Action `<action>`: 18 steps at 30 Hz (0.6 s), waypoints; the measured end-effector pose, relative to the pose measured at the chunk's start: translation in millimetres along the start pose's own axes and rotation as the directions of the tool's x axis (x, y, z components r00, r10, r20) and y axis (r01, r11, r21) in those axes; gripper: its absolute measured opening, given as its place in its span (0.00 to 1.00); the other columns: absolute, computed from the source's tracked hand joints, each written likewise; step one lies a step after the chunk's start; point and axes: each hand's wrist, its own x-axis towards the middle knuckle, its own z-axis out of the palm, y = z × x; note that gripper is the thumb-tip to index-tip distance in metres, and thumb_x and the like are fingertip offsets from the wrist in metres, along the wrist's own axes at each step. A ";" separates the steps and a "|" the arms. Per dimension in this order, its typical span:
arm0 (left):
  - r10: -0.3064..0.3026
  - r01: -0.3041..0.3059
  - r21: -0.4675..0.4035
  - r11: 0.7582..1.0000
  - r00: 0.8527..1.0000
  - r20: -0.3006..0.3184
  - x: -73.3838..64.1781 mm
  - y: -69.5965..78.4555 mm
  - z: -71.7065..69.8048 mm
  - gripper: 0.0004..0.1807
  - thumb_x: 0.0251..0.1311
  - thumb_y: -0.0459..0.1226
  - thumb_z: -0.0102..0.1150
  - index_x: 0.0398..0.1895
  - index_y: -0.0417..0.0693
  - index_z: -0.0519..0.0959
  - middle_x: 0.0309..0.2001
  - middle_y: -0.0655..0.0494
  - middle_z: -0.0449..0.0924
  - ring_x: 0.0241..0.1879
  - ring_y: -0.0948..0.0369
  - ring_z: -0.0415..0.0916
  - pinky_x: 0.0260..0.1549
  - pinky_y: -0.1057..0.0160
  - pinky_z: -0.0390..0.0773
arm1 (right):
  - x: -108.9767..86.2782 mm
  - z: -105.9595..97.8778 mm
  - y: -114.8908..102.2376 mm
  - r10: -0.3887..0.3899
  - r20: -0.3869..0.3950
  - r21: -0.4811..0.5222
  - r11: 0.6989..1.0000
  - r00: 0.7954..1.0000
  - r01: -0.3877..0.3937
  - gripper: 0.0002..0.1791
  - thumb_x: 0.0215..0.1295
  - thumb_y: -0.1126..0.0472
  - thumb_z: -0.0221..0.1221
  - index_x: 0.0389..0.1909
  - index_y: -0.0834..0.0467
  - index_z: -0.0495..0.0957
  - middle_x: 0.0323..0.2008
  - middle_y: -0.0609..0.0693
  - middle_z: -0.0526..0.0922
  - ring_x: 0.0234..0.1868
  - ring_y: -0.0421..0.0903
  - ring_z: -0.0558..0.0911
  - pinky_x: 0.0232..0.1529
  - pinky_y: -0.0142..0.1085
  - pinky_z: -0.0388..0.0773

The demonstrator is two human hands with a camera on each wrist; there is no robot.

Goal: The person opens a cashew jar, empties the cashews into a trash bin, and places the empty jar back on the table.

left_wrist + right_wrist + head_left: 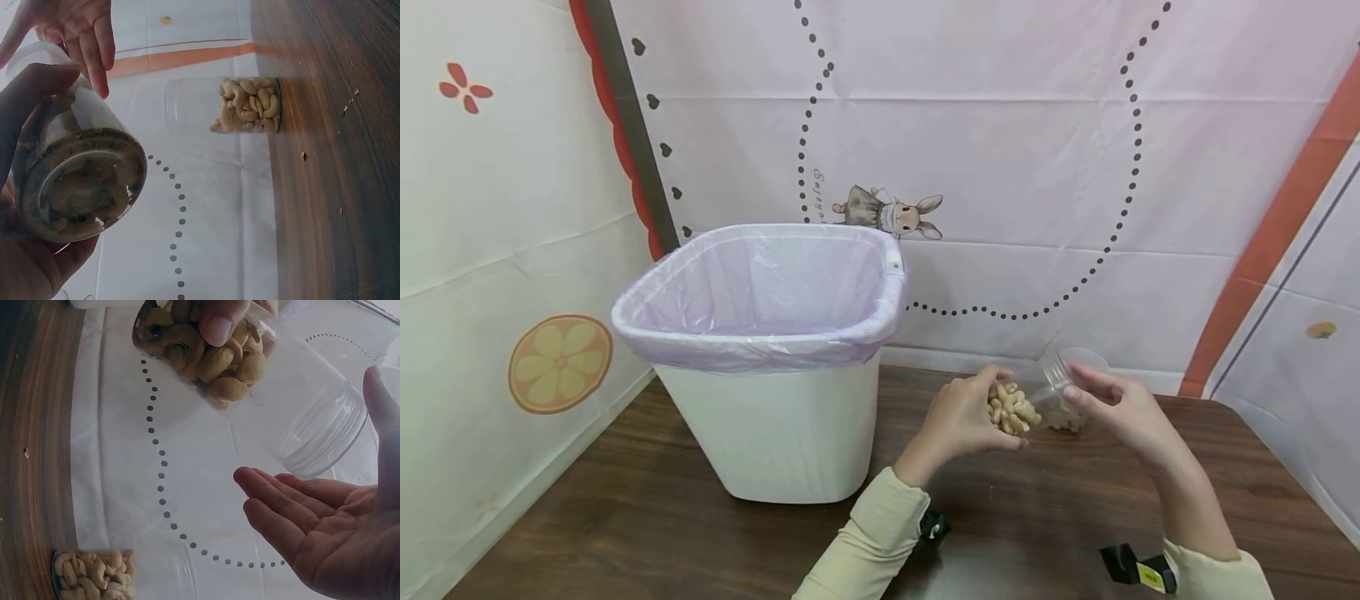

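Note:
My left hand [958, 421] grips a clear jar [281, 406] partly filled with cashews [1011, 408], its fingers and thumb around the lower part. The jar is tilted, its mouth towards my right hand [1126, 410], and the cashews lie at its bottom end. No lid shows on it. In the right wrist view my right hand is spread by the rim, fingers extended below the mouth and thumb on the other side; its palm holds nothing. Behind, a second clear jar [197, 106] stands upright on the table with cashews [250, 103] in its lower part.
A white bin [775, 425] lined with a pale purple bag [782, 354] stands on the dark wooden table [647, 492], left of my hands. Small crumbs [304, 156] lie near the second jar. A printed cloth [1000, 167] hangs behind the table.

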 end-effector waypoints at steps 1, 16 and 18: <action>0.005 -0.005 0.009 1.000 1.000 0.000 -0.1 0.0 0.4 0.43 0.24 0.52 0.76 0.52 0.55 0.70 0.34 0.59 0.81 0.29 0.66 0.75 0.27 0.73 0.72 | -0.2 0.5 0.0 0.007 0.002 0.003 1.000 1.000 -0.007 0.32 0.67 0.50 0.46 0.64 0.68 0.58 0.61 0.70 0.62 0.58 0.64 0.65 0.50 0.51 0.70; 0.109 -0.103 0.120 0.987 0.993 -0.038 -1.0 -1.5 7.2 0.43 0.21 0.53 0.76 0.50 0.57 0.70 0.28 0.64 0.80 0.25 0.69 0.73 0.23 0.75 0.69 | 2.1 4.2 -1.4 0.047 -0.073 -0.228 0.972 0.996 -0.063 0.36 0.69 0.44 0.36 0.50 0.75 0.71 0.35 0.65 0.79 0.38 0.57 0.76 0.32 0.44 0.73; 0.112 -0.106 0.122 0.987 0.993 -0.041 -1.4 -1.8 7.6 0.43 0.21 0.53 0.76 0.49 0.57 0.70 0.29 0.64 0.80 0.25 0.69 0.73 0.23 0.75 0.70 | 2.6 4.2 -1.6 0.071 -0.065 -0.235 0.968 0.995 -0.085 0.36 0.69 0.43 0.38 0.52 0.75 0.70 0.33 0.63 0.79 0.35 0.54 0.76 0.31 0.42 0.73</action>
